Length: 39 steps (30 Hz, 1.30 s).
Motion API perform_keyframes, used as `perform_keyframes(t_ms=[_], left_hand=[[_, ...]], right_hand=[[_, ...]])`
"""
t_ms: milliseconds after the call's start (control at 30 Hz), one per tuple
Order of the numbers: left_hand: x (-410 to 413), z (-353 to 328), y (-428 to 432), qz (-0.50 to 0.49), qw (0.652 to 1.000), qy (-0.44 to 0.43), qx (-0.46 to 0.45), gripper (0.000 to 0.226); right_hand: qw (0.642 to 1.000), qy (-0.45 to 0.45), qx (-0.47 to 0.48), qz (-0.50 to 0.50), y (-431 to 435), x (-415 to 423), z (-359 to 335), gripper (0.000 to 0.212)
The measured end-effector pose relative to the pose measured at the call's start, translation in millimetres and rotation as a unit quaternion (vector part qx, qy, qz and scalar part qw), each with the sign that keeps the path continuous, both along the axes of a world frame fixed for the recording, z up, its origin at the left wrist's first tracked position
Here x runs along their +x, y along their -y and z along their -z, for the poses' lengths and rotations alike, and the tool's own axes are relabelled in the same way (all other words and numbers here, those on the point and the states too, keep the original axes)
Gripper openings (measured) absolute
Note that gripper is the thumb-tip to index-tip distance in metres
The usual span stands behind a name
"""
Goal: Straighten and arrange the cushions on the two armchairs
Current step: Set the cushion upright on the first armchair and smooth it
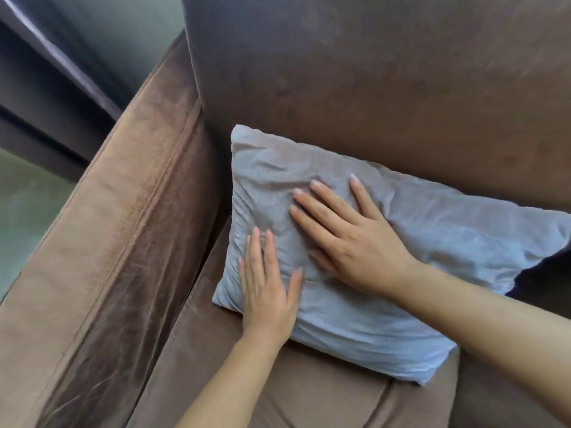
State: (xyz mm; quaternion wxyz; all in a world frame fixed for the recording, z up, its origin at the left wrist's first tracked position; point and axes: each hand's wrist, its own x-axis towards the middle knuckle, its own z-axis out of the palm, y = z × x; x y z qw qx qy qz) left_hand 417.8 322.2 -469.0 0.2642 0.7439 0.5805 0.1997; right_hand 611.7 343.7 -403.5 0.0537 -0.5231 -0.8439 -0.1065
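A wrinkled light grey cushion (432, 242) leans against the backrest of a brown armchair (355, 88), its lower edge on the seat. My left hand (268, 288) lies flat on the cushion's lower left part, fingers together and pointing up. My right hand (349, 236) presses flat on the cushion's middle, fingers spread toward the upper left. Neither hand grips the fabric. The cushion's right corner runs toward the frame edge.
The armchair's wide left armrest (108, 242) runs diagonally beside the cushion. The brown seat (309, 396) shows below it. A dark curtain (46, 88) hangs at the upper left, with greenish floor (21, 199) under it.
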Motion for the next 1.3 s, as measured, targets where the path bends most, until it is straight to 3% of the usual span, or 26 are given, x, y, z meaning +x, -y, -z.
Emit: perform_keyframes(t_ms=[133, 333, 433, 500, 567, 633, 733, 967, 1033, 1167, 1233, 1300], left_hand=[[-7, 42, 31, -0.015, 0.992, -0.103, -0.075, 0.085], [-19, 60, 53, -0.031, 0.973, -0.171, -0.149, 0.091], [-17, 52, 53, -0.035, 0.975, -0.153, -0.156, 0.091], [-15, 42, 56, -0.049, 0.985, -0.112, -0.119, 0.089], [-12, 40, 60, -0.062, 0.991, -0.071, -0.091, 0.089], [-8, 45, 62, -0.065, 0.99, -0.056, -0.114, 0.098], [-3, 58, 58, -0.056, 0.973, -0.127, -0.184, 0.116], [1, 54, 51, -0.027, 0.947, -0.22, -0.233, 0.113], [1, 41, 63, -0.049, 0.96, -0.19, -0.2, 0.112], [18, 21, 94, -0.056, 0.993, -0.069, -0.072, 0.086], [36, 19, 105, -0.023, 0.998, -0.022, -0.045, 0.086], [54, 22, 112, 0.013, 0.997, -0.039, -0.059, 0.095]], right_hand=[[0.997, 0.064, 0.01, -0.029, -31, 33, 4, 0.058], [0.998, 0.023, 0.066, 0.004, -42, 28, 11, 0.055], [0.997, -0.016, 0.074, 0.015, -30, 9, 13, 0.051], [0.995, -0.036, 0.09, -0.031, -23, -9, 16, 0.045], [0.991, -0.017, 0.086, -0.098, -31, -21, 15, 0.042], [0.993, 0.018, 0.051, -0.102, -50, -22, 14, 0.045], [0.996, 0.048, -0.003, -0.072, -75, -10, 16, 0.052], [0.997, 0.014, 0.019, -0.067, -52, -19, 10, 0.041], [0.995, -0.015, 0.036, -0.089, -29, -17, 3, 0.038], [0.989, -0.066, 0.024, -0.131, 31, 8, -4, 0.032], [0.993, -0.048, 0.009, -0.111, 54, 25, -5, 0.033], [0.998, -0.003, -0.001, -0.063, 63, 43, -2, 0.038]])
